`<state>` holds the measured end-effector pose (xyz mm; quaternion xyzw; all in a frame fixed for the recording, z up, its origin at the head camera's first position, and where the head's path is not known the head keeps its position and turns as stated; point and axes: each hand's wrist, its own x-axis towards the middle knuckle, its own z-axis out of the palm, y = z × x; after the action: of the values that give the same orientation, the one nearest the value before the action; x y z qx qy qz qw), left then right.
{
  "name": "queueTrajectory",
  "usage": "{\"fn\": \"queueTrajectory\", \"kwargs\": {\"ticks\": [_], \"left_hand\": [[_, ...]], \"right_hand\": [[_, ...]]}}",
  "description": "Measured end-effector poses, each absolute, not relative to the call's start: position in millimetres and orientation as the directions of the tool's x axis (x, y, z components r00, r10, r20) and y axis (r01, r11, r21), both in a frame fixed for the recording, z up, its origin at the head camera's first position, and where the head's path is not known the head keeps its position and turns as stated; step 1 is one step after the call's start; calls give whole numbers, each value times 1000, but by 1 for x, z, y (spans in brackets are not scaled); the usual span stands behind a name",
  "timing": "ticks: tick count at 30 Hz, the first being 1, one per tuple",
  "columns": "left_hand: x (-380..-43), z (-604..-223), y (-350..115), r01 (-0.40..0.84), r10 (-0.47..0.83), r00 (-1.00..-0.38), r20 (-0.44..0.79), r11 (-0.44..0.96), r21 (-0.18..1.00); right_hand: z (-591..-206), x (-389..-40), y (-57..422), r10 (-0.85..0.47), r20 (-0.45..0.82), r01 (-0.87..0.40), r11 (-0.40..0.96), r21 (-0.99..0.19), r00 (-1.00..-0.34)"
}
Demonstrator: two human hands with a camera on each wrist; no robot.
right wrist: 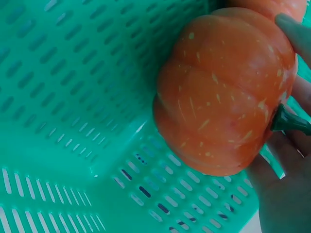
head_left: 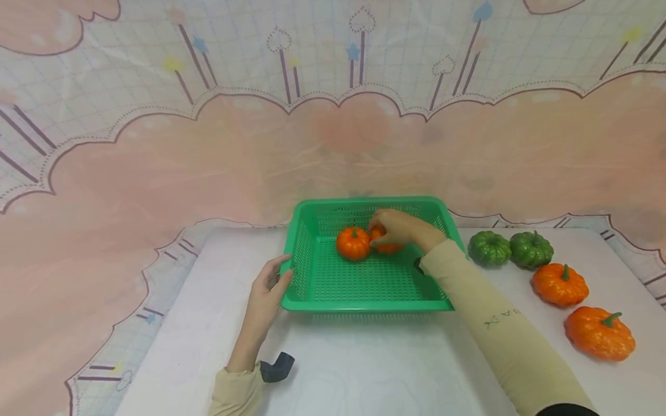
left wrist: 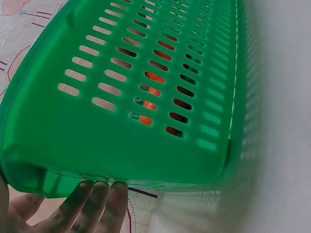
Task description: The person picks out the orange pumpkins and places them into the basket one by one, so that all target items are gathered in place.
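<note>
A green plastic basket (head_left: pixel 364 306) with slotted walls and floor stands on the white table. My left hand (head_left: pixel 267 289) is at its left rim, fingers and thumb extended against the edge; in the left wrist view the fingertips (left wrist: pixel 99 204) touch the outer side of the basket. Inside, my right hand (head_left: pixel 398 226) grips a small orange pumpkin (right wrist: pixel 223 92) with yellow flecks and a green stem, fingers and thumb spread around it. Another orange pumpkin (head_left: pixel 354 243) sits just left of it on the basket floor.
To the right of the basket, two green pumpkins (head_left: pixel 489 249) stand side by side. Nearer are an orange pumpkin (head_left: pixel 560 285) and a larger-looking orange pumpkin (head_left: pixel 600 333). A patterned cloth (head_left: pixel 333 150) hangs behind the table (head_left: pixel 354 370).
</note>
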<state>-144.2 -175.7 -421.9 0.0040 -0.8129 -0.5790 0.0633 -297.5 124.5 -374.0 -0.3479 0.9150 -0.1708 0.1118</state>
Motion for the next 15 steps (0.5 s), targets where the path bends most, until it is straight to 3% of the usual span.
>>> {"fn": "queueTrajectory", "kwargs": {"ticks": [15], "left_hand": [[-144,-423,-176,82,-76,-991,112,324,943]], "right_hand": [[-380,-299,121,-673,-124,-600,716,-357,-729]]}}
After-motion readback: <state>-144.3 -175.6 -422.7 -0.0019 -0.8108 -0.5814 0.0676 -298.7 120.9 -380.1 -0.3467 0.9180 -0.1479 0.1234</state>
